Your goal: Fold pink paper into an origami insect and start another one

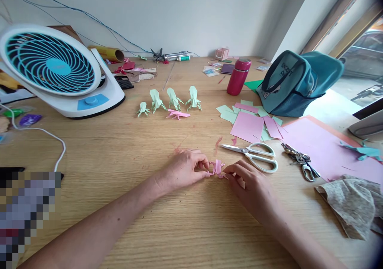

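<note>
A small folded pink paper figure (pixel 218 166) with thin legs lies low over the wooden table, between my two hands. My left hand (pixel 191 166) pinches a leg on its left side with thumb and fingertips. On the other side, my right hand (pixel 247 179) has its fingers closed at the tip of a right leg. White-handled scissors (pixel 260 156) lie just beyond my right hand, blades pointing left. Farther back, several pale green folded paper figures (pixel 173 98) stand in a row, with another pink paper figure (pixel 178 114) in front of them.
A white and blue fan (pixel 89 101) stands at the left. Pink and green paper sheets (pixel 247 126), a red bottle (pixel 238 77) and a teal backpack (pixel 293 85) are at the back right. Keys (pixel 302 161) and a crumpled cloth (pixel 350 205) lie to the right.
</note>
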A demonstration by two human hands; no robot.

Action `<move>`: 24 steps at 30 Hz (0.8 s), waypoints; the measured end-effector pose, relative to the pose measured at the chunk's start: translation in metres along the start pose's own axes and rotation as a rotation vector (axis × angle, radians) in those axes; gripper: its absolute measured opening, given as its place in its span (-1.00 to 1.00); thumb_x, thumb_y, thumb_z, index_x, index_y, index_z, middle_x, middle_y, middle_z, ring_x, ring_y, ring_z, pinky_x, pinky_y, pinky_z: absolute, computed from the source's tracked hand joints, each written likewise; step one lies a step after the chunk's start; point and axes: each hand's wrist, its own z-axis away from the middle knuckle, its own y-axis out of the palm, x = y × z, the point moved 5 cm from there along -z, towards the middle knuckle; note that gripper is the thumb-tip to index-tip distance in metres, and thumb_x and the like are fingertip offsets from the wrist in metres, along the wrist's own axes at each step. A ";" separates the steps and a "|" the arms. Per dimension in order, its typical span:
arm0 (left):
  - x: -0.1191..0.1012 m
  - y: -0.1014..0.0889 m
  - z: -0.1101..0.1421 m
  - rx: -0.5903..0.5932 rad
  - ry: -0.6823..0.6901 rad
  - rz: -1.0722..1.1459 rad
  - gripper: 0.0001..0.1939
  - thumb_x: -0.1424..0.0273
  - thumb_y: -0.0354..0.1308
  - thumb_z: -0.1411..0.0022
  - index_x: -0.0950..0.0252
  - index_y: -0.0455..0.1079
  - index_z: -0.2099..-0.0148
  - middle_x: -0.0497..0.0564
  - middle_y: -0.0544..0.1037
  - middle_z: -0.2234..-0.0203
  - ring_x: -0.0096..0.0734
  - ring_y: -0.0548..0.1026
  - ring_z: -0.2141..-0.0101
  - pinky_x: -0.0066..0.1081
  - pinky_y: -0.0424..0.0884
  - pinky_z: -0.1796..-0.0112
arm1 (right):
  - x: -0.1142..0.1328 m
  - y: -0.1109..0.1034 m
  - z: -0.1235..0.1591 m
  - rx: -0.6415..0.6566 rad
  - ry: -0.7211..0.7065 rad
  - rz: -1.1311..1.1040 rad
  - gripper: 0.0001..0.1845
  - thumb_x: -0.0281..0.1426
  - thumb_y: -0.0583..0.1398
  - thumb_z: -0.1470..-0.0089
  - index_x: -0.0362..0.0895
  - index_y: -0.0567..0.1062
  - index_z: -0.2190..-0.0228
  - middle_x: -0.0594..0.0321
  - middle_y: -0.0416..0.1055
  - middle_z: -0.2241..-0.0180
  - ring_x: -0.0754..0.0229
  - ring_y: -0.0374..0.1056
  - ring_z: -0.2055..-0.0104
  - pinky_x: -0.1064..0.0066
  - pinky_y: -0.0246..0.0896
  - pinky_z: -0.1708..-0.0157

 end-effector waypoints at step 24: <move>-0.021 0.012 0.047 -0.162 0.331 -0.468 -0.65 0.63 -0.02 -0.35 0.37 0.37 -0.11 0.08 0.56 0.23 -0.32 0.47 0.24 -0.23 0.31 0.14 | 0.002 -0.004 0.006 0.005 -0.070 0.044 -0.77 -0.49 0.05 -0.27 -0.08 0.50 0.19 0.15 0.45 0.27 0.14 0.40 0.30 0.31 0.31 0.30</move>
